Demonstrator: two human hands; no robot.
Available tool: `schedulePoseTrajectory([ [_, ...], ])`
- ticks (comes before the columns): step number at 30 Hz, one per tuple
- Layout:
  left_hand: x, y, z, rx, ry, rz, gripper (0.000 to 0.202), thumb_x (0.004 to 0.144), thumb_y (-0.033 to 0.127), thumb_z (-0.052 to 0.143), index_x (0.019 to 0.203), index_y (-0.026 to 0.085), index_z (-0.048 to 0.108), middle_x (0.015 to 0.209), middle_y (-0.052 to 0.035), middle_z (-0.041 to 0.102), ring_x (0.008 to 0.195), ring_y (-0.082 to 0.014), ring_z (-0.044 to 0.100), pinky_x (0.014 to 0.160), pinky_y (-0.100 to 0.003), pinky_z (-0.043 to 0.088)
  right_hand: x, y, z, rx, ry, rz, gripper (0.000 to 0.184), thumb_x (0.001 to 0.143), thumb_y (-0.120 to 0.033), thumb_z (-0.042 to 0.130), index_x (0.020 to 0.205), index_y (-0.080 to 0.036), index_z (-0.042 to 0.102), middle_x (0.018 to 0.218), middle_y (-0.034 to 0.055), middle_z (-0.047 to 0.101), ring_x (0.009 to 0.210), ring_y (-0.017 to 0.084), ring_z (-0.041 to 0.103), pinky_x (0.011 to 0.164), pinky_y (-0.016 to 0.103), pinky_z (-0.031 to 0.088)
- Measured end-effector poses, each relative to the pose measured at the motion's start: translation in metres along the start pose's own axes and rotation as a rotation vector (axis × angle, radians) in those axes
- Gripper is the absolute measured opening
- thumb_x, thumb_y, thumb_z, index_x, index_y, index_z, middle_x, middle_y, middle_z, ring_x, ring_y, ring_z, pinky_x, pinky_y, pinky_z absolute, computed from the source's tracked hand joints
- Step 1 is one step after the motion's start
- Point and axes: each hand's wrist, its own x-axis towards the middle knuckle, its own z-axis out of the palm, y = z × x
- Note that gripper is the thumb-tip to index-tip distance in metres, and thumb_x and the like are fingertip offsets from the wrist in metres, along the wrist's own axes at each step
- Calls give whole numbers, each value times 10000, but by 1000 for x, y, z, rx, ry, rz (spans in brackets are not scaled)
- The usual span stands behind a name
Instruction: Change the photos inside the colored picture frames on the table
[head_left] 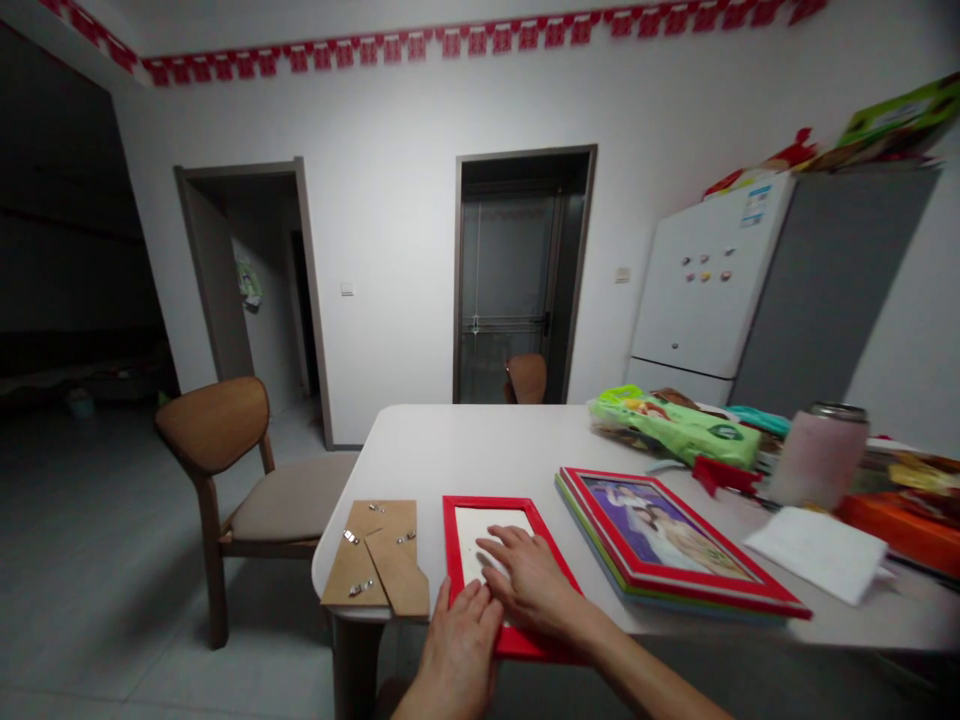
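Red frame [453, 545] lies under L fingers [474, 602] & R fingers [513, 548].

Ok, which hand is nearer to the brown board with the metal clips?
Left. The left hand is at the red frame, just right of the brown board; the right hand is farther right, over the frame's white panel.

The red frame [450, 540] looks smooth, the backing board [399, 572] matt and wood-like, its clips [407, 538] shiny metal, the surface [480, 445] smooth.
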Motion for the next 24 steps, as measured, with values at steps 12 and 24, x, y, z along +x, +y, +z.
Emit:
schedulePoseTrajectory([
  [12,-62,-98,-39,261,186,-547,604,599,175,541,1182,115,394,1301,-146,324,1212,-264,237,966,-432,241,18,-66,8,208,39,-9,366,784,-380,360,1086,-226,499,1019,73,559,939,205,457,791,321,302],
  [24,-54,-121,-33,222,337,-437,418,640,148,507,1058,164,509,1151,-76,520,1088,-194,445,927,-313,344,31,-109,28,306,76,17,386,695,-328,456,1059,-212,514,964,98,544,891,229,478,751,345,353],
])
